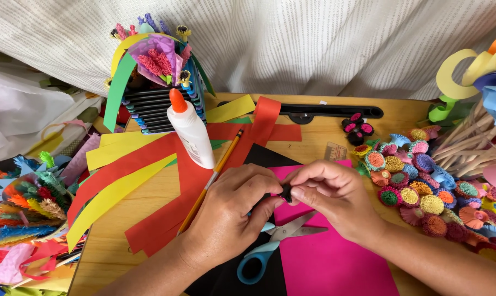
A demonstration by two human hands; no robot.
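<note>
Both hands meet over the middle of the wooden table point(149, 192). My left hand point(231, 211) and my right hand point(330, 194) pinch a small dark rolled paper piece point(285, 192) between their fingertips. Most of the piece is hidden by the fingers. Under the hands lie a pink paper sheet point(330, 257) and a black paper sheet point(259, 159). Blue-handled scissors point(270, 244) lie shut on the paper just below the hands. A pencil point(215, 175) runs diagonally past my left hand.
A white glue bottle point(190, 131) with an orange cap stands behind red, yellow and green paper strips point(127, 175). Several rolled paper flowers point(423, 192) are heaped at the right. A paper-decorated holder point(149, 82) is at the back, with paper crafts point(23, 208) at the left.
</note>
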